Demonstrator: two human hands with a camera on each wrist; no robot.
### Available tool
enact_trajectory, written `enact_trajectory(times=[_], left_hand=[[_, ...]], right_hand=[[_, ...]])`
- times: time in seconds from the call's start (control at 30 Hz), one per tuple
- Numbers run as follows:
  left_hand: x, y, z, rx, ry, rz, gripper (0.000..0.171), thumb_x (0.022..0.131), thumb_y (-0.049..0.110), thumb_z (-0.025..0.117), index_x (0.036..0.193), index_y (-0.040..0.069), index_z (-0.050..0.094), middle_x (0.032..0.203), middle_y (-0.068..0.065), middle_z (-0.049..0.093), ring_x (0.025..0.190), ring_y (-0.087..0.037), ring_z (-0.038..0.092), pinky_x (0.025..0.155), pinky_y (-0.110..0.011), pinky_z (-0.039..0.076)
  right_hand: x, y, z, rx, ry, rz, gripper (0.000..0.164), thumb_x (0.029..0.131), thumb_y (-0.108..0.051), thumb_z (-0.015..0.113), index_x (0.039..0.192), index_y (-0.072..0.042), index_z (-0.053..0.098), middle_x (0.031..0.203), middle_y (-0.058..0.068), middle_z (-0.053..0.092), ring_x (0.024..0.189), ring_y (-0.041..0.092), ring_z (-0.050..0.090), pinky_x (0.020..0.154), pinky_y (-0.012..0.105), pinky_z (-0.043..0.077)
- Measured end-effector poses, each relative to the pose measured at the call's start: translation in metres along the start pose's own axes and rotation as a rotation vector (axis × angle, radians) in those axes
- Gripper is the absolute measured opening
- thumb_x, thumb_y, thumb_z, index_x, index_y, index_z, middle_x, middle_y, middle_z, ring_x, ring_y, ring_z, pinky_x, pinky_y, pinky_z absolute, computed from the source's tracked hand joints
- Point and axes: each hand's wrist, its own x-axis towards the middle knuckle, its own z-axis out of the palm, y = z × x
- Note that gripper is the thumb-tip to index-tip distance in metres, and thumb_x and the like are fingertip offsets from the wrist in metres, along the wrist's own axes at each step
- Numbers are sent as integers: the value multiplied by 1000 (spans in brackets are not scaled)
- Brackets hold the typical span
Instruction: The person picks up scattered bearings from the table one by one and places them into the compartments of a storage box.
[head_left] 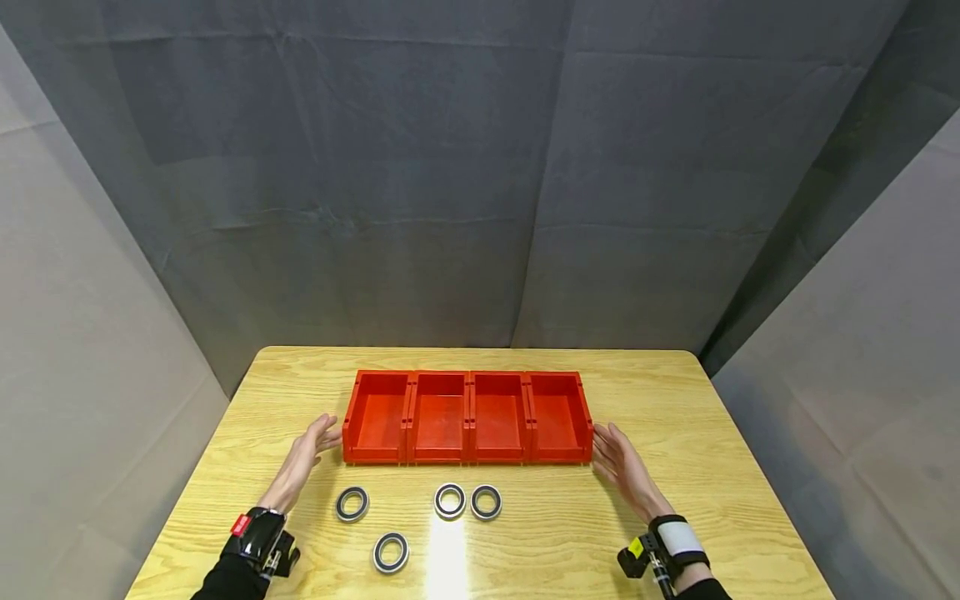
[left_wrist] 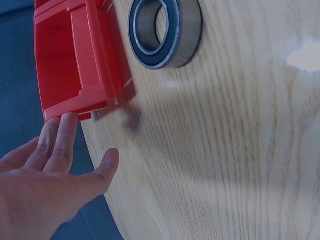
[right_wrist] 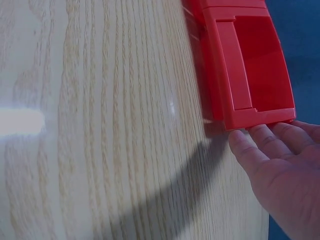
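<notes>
A row of several joined red plastic bins (head_left: 468, 457) stands on the table, all compartments bare inside. At the row's left end is my left hand (head_left: 311, 450), fingers extended; in the left wrist view its fingertips (left_wrist: 69, 120) reach the bin's side, and the thumb stands apart. My right hand (head_left: 621, 462) is at the opposite end, its straight fingers against the bin's outer wall, as the right wrist view also shows. Nearer the front lie ball bearings with dark seals: one bearing (head_left: 340, 505) at left, two bearings side by side in the middle, and another bearing (head_left: 378, 562) closest to me.
The light wood table (head_left: 540, 533) has rounded far corners. Grey cloth (head_left: 420, 250) hangs behind it, with paler cloth panels (head_left: 90, 375) on both sides. Wrist cameras are strapped to both forearms.
</notes>
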Motion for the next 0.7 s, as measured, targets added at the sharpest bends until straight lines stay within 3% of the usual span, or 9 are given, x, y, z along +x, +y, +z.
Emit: enact_trajectory(times=[0.37, 0.7], left_hand=[[0, 0, -1, 6, -6, -4, 83, 104, 62, 11, 158, 0, 24, 153, -31, 41, 144, -46, 39, 117, -69, 21], [-1, 0, 4, 51, 7, -4, 79, 106, 57, 16, 159, -1, 18, 159, -29, 32, 149, -46, 30, 122, -65, 15]], right_hand=[[-4, -2, 1, -4, 5, 4, 78, 107, -55, 14, 161, 1, 5, 168, 24, 7, 156, 42, 9, 126, 58, 15], [-5, -3, 6, -20, 9, -5, 76, 108, -51, 15, 160, 2, 3, 168, 26, 4, 156, 45, 6, 125, 62, 12]])
